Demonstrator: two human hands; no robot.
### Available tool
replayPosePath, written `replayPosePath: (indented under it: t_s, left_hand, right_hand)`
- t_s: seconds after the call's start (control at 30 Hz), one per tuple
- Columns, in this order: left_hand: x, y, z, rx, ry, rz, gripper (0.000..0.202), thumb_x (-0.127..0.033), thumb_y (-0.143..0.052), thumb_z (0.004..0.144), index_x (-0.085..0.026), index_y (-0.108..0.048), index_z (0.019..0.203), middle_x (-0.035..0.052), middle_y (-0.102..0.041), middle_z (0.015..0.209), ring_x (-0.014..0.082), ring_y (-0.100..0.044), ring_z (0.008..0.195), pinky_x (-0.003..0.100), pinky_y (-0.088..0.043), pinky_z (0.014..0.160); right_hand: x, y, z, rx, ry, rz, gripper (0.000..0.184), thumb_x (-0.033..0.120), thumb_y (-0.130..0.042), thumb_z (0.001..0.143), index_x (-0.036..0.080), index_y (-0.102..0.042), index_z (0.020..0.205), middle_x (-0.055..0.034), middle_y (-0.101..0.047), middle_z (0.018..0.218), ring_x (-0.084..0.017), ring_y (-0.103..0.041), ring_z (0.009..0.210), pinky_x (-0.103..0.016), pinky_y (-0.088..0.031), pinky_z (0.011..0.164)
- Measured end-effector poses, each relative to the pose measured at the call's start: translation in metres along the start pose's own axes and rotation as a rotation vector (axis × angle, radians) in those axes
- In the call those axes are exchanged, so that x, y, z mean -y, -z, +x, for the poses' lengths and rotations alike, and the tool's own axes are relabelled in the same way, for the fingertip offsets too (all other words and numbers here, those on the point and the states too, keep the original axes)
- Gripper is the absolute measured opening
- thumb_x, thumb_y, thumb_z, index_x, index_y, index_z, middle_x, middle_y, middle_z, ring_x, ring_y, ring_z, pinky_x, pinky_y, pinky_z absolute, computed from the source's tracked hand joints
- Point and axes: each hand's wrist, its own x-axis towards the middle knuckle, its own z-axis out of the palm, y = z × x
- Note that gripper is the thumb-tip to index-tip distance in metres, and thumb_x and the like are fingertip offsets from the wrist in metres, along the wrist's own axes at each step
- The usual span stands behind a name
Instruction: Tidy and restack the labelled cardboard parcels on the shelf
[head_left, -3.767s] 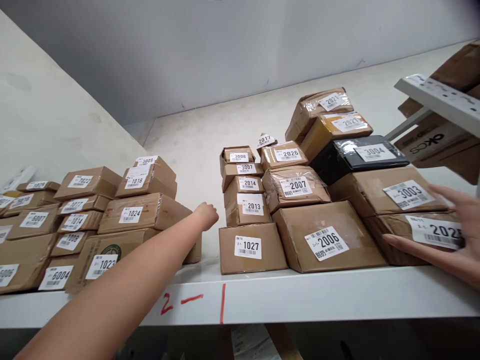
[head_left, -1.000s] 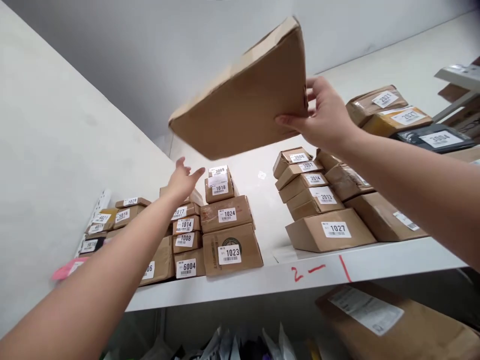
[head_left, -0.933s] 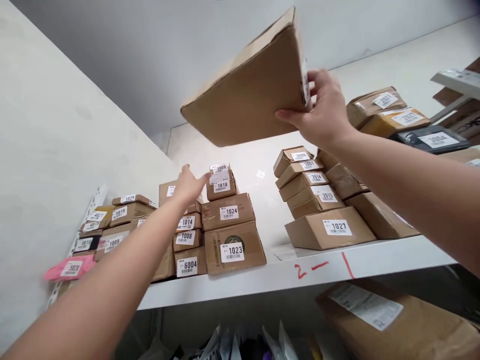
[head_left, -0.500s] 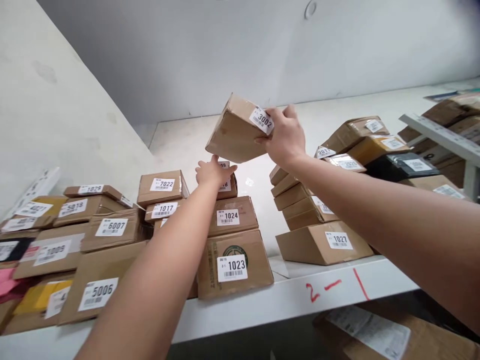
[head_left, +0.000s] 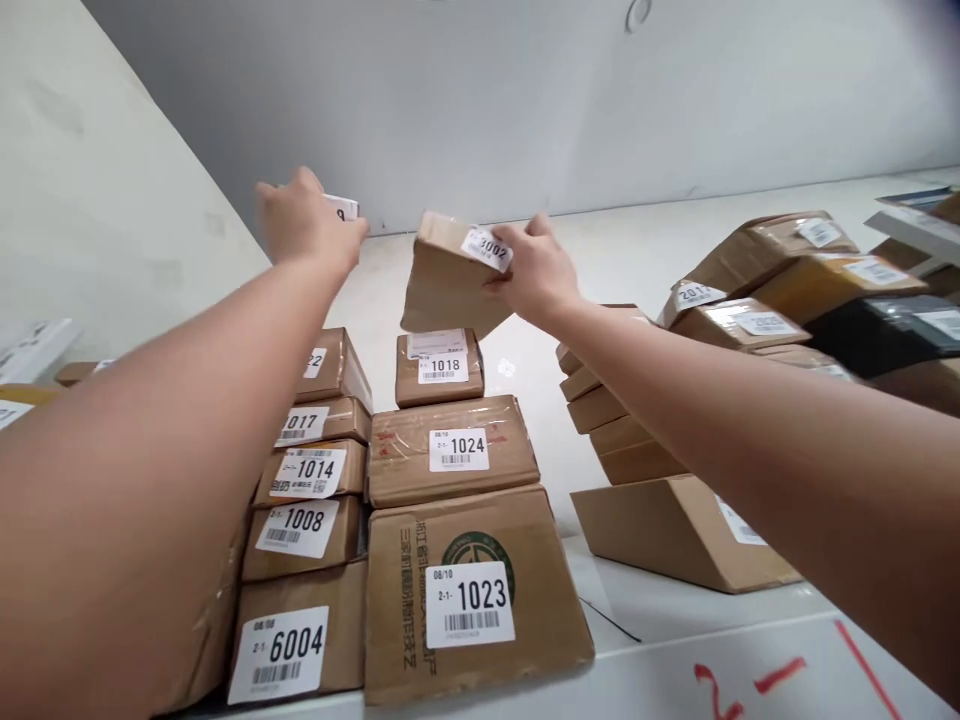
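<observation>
My right hand [head_left: 538,268] grips a cardboard box [head_left: 450,285] labelled 3002 by its right end, tilted in the air above the stacks. Up at the left, my left hand [head_left: 311,222] is closed around a small box [head_left: 343,208]. Only a bit of its label, ending in 9, shows past my fingers; the rest is hidden. Under the raised 3002 box, a small carton [head_left: 441,380] labelled 1018 rests on the 1024 box [head_left: 397,455]. The large 1023 box [head_left: 394,590] is at the bottom of that stack.
Left of this stack stands a column with boxes 1014 [head_left: 266,490], 1008 [head_left: 259,560] and 6004 [head_left: 341,610]. More parcels [head_left: 645,525] are piled on the right. The white shelf edge [head_left: 630,675] bears red writing. A pale wall and grey ceiling [head_left: 487,100] rise behind.
My left hand has lifted the small box off the 1018 carton and moved up and left with it. The 3002 box has shifted slightly left in my right hand. The view has moved closer.
</observation>
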Motion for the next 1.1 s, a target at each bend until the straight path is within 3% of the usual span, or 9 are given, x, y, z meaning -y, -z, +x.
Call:
replayPosePath:
  t_s: [0.07, 0.17, 0.3, 0.47, 0.6, 0.73, 0.83, 0.97, 1.1]
  left_hand:
    - [0.009, 0.011, 0.005, 0.001, -0.027, -0.005, 0.056, -0.043, -0.067, 0.076, -0.014, -0.052, 0.122, 0.0126, -0.048, 0.131, 0.0226, -0.057, 0.109, 0.040, -0.047, 0.093]
    - [0.023, 0.013, 0.007, 0.117, -0.027, 0.094, 0.057, -0.045, -0.066, 0.074, -0.015, -0.054, 0.122, 0.0134, -0.046, 0.132, 0.0248, -0.057, 0.109, 0.042, -0.048, 0.092]
    - [0.047, 0.000, 0.003, 0.330, -0.020, 0.316, 0.049, -0.045, -0.063, 0.071, -0.016, -0.062, 0.110, 0.0120, -0.063, 0.114, 0.0312, -0.058, 0.111, 0.042, -0.050, 0.089]
    - [0.071, -0.010, -0.011, 0.521, 0.037, 0.441, 0.043, -0.049, -0.059, 0.070, -0.023, -0.063, 0.103, 0.0133, -0.066, 0.113, 0.0340, -0.060, 0.107, 0.041, -0.050, 0.081]
    - [0.078, -0.006, -0.020, 0.556, 0.112, 0.415, 0.051, -0.054, -0.049, 0.074, -0.021, -0.059, 0.110, 0.0157, -0.064, 0.117, 0.0360, -0.060, 0.105, 0.043, -0.050, 0.078]
    - [0.084, -0.001, -0.022, 0.601, 0.136, 0.390, 0.070, -0.064, -0.043, 0.075, -0.017, -0.049, 0.126, 0.0197, -0.059, 0.126, 0.0396, -0.057, 0.111, 0.047, -0.049, 0.085]
    - [0.089, 0.002, -0.023, 0.593, 0.143, 0.370, 0.081, -0.071, -0.039, 0.074, -0.019, -0.040, 0.136, 0.0205, -0.057, 0.130, 0.0414, -0.056, 0.114, 0.050, -0.048, 0.089]
    - [0.088, 0.005, -0.026, 0.558, 0.131, 0.384, 0.087, -0.076, -0.031, 0.075, -0.021, -0.034, 0.142, 0.0246, -0.048, 0.137, 0.0444, -0.048, 0.123, 0.054, -0.045, 0.094]
    - [0.078, 0.006, -0.033, 0.450, 0.065, 0.353, 0.086, -0.076, -0.031, 0.075, -0.022, -0.039, 0.141, 0.0250, -0.044, 0.137, 0.0472, -0.043, 0.126, 0.057, -0.042, 0.097]
  right_hand:
    - [0.012, -0.013, 0.006, 0.124, 0.085, 0.020, 0.064, 0.015, -0.077, 0.069, 0.025, -0.054, 0.128, -0.0086, -0.048, 0.120, -0.027, -0.057, 0.098, -0.041, -0.051, 0.087]
    - [0.030, -0.024, 0.011, 0.291, 0.158, 0.032, 0.068, 0.022, -0.082, 0.066, 0.025, -0.056, 0.129, -0.0097, -0.049, 0.119, -0.028, -0.058, 0.096, -0.041, -0.052, 0.085]
    - [0.045, -0.020, 0.014, 0.493, 0.176, -0.032, 0.068, 0.016, -0.080, 0.067, 0.025, -0.056, 0.130, -0.0102, -0.052, 0.119, -0.029, -0.057, 0.103, -0.041, -0.051, 0.089]
    - [0.054, -0.015, 0.010, 0.478, 0.220, -0.070, 0.058, 0.016, -0.075, 0.073, 0.022, -0.057, 0.128, -0.0110, -0.052, 0.122, -0.028, -0.057, 0.106, -0.039, -0.048, 0.092]
    - [0.061, -0.016, 0.007, 0.514, 0.235, -0.155, 0.063, 0.015, -0.074, 0.073, 0.021, -0.053, 0.132, -0.0123, -0.051, 0.124, -0.029, -0.056, 0.105, -0.037, -0.047, 0.092]
    - [0.064, -0.010, 0.007, 0.583, 0.240, -0.220, 0.063, 0.015, -0.071, 0.076, 0.024, -0.050, 0.135, -0.0126, -0.050, 0.126, -0.031, -0.055, 0.110, -0.040, -0.047, 0.092]
    - [0.063, -0.005, 0.006, 0.586, 0.232, -0.218, 0.070, 0.019, -0.069, 0.079, 0.025, -0.040, 0.142, -0.0142, -0.046, 0.133, -0.034, -0.044, 0.123, -0.046, -0.045, 0.097]
    - [0.059, -0.001, 0.000, 0.594, 0.213, -0.178, 0.085, 0.028, -0.072, 0.078, 0.025, -0.025, 0.149, -0.0148, -0.041, 0.140, -0.035, -0.032, 0.134, -0.052, -0.041, 0.103]
    - [0.042, 0.004, -0.002, 0.558, 0.218, -0.083, 0.084, 0.036, -0.073, 0.078, 0.024, -0.028, 0.148, -0.0141, -0.042, 0.142, -0.034, -0.035, 0.133, -0.052, -0.038, 0.106]
